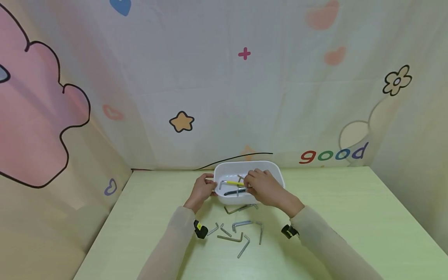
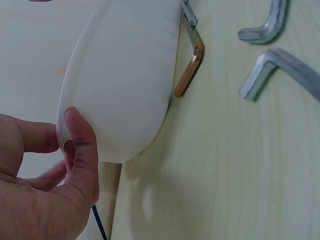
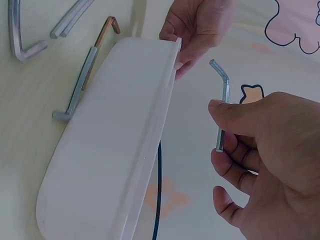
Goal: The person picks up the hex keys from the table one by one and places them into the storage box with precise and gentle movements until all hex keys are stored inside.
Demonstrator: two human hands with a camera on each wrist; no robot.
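Observation:
My left hand (image 1: 202, 189) pinches the left end of a white plastic tub (image 1: 233, 200) at its rim, with the thumb on the outside. In the right wrist view, a small silver hex key (image 3: 225, 90) sits between the thumb and fingers of my right hand (image 3: 270, 140). That hand is above the tub's right half. Inside the tub lie an L-shaped key with a yellow sleeve (image 1: 233, 183) and a long dark piece (image 1: 231, 192), along with other metal keys. My right hand hides part of the contents in the head view.
Several loose hex keys lie on the pale table (image 1: 332, 217) in front of the tub, among them a bronze-coloured one (image 1: 231, 238) and a silver one (image 1: 244, 247). Another bronze key (image 2: 187, 75) lies close beside the tub's front wall. A patterned curtain (image 1: 210, 85) hangs behind.

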